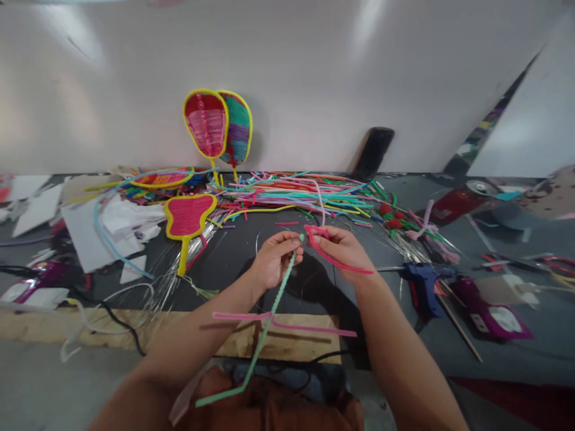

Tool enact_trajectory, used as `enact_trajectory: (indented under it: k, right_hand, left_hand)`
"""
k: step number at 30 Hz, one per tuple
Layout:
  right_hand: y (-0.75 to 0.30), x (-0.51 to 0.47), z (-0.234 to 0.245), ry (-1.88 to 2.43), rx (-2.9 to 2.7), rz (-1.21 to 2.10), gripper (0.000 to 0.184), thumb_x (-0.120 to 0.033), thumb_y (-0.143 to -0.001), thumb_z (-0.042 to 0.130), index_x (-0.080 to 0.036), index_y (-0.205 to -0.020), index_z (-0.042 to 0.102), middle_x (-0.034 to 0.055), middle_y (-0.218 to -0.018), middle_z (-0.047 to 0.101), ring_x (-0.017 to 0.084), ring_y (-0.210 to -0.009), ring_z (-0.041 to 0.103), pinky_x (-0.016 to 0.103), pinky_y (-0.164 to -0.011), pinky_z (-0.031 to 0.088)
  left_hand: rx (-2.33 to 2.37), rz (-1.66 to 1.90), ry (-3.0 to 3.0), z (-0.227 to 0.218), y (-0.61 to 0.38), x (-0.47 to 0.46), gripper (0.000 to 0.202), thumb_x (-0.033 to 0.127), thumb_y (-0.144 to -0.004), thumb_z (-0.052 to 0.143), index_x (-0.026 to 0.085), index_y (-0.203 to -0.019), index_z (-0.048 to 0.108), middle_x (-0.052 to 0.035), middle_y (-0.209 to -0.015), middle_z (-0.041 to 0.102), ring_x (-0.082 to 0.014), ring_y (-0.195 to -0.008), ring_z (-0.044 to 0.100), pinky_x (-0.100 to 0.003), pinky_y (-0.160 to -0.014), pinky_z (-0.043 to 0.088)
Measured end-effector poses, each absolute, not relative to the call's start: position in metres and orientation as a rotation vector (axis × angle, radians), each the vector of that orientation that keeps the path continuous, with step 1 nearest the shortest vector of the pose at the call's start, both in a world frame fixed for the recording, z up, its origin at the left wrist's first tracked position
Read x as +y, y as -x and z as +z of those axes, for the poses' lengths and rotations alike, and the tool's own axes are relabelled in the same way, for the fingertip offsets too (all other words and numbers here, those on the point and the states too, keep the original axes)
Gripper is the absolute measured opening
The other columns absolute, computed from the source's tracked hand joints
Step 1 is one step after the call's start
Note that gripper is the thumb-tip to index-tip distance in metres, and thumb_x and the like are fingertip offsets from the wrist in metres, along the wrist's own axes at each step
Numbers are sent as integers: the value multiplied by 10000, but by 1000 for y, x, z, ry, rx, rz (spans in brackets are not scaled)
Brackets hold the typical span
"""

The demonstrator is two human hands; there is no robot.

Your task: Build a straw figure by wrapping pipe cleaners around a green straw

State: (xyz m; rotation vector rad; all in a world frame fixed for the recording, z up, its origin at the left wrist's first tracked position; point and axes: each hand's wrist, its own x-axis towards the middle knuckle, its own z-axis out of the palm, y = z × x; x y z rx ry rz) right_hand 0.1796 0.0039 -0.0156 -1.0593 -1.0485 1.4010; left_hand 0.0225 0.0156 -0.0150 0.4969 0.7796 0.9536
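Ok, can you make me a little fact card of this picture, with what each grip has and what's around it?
Left grip: pinching a green twisted stem near its top
Across the green stem: a pink strip, sticking out both sides
Right grip: holding a bent hot-pink strip
Back wall: two yellow-edged fans and a dark phone leaning
Below the wall: a pile of colourful strips
Right side: red can, blue glue gun
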Motion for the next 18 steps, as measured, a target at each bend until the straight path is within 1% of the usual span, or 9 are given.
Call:
enact_trajectory:
  k: [4, 7, 13, 18]
  right_hand:
    - [-180, 6, -19, 1137, -1105, 1446, 281, -355, -575, 775, -167, -765, 690, -11, -680, 632, 101, -592, 500, 241, -594, 366]
    - [-178, 7, -23, 1172, -1152, 1447, 290, -385, -601, 749, -152, -753, 670, -23, -641, 595, 89, -560, 459, 231, -564, 335]
    - [-172, 8, -30, 1145, -1144, 1475, 312, -438, -629, 729, -152, -704, 628, -39, -604, 529, 77, -532, 400, 221, -529, 287]
    - [-169, 7, -34, 1100, -1089, 1518, 315, -440, -637, 737, -154, -721, 632, -39, -609, 510, 76, -539, 399, 223, -541, 295]
  left_hand:
    - [799, 928, -496, -24, -28, 14, 206, 101, -582, 755, 121, -706, 591, 3, -502, 624, -88, -427, 591, -157, -435, 517]
    - [805, 919, -496, -27, -26, 13, 214, 108, -578, 762, 114, -713, 597, -4, -503, 629, -82, -424, 585, -152, -436, 515]
    - [804, 917, -493, -29, -19, 13, 226, 105, -573, 766, 114, -738, 613, 21, -520, 614, -85, -447, 600, -161, -456, 531]
    - [783, 933, -500, -33, -18, 13, 246, 106, -570, 769, 115, -773, 629, 26, -539, 615, -80, -458, 599, -160, -462, 528]
